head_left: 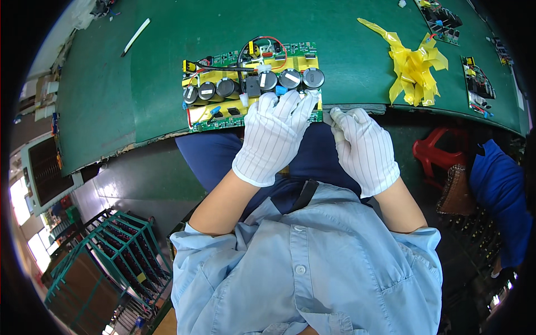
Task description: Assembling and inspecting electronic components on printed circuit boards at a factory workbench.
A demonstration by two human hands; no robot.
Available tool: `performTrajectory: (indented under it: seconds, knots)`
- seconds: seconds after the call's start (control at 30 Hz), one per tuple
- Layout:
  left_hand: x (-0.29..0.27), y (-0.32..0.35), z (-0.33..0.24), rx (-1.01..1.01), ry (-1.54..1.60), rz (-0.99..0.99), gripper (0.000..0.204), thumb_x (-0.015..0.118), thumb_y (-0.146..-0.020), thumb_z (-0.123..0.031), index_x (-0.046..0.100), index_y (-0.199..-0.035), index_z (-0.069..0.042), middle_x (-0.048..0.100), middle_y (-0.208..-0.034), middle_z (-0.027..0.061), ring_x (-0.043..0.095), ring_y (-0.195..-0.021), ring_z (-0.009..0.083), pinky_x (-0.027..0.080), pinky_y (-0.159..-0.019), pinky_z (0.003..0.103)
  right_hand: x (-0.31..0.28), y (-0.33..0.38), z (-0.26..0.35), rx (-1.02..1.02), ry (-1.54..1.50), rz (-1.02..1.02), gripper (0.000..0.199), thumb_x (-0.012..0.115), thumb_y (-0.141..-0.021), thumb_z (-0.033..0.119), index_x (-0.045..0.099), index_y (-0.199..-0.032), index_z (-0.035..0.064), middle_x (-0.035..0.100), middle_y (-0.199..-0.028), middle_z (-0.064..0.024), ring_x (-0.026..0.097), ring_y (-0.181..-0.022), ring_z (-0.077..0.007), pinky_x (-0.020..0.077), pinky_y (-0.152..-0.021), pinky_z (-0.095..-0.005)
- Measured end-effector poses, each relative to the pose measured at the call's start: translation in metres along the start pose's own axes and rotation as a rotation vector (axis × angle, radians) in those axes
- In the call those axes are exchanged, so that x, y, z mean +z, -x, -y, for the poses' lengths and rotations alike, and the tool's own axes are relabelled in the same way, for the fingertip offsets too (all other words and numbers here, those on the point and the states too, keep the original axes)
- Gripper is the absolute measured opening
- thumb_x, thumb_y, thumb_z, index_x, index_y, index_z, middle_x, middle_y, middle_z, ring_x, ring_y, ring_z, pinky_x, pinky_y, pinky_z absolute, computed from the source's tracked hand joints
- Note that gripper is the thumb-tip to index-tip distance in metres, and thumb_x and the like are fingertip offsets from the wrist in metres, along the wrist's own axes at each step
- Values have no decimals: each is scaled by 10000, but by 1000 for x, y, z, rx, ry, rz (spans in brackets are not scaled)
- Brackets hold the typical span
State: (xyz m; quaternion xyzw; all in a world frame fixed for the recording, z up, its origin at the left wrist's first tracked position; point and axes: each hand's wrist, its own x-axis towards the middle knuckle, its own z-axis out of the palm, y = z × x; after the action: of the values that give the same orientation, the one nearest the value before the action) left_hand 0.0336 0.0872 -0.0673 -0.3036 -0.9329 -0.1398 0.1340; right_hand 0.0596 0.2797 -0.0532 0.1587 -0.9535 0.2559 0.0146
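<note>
A green circuit board (pixel 228 120) with yellow tape, black round capacitors and red and black wires lies at the table's near edge. Across its front right part reaches my left hand (pixel 277 134), in a white striped glove. Its fingers are stretched out over the board, and the fingertips touch down close to the capacitors. To the right of the board, my right hand (pixel 364 149), gloved alike, is at the table edge. Thumb and fingers are drawn together there; whatever may be between them is hidden.
A clump of yellow tape strips (pixel 416 72) stands on the green table (pixel 151 67) to the right. Beyond it lie more circuit boards (pixel 477 86). A white stick (pixel 135 37) is at the far left. A red stool (pixel 441 151) and a green rack (pixel 120 245) stand below table height.
</note>
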Motion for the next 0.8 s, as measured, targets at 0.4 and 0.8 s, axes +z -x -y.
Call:
performTrajectory:
  seconds: [0.4, 0.8]
  knots:
    - [5, -1, 4, 4, 62, 0, 517, 660, -724, -136, 551, -1228, -109, 577, -1065, 58, 509, -838, 260, 421, -665, 387, 2, 1, -2, -9, -37, -29, 202, 614, -817, 60, 619, -1020, 53, 584, -830, -101, 606, -719, -296, 487, -585, -372]
    - [0, -6, -1, -17, 74, 37, 617, 749, -625, -101, 548, -1207, -86, 577, -1014, 101, 560, -910, 277, 430, -756, 406, 6, -12, -10, -133, 171, -73, 272, 610, -804, 92, 587, -1074, 68, 563, -840, -74, 595, -715, -248, 481, -549, -350]
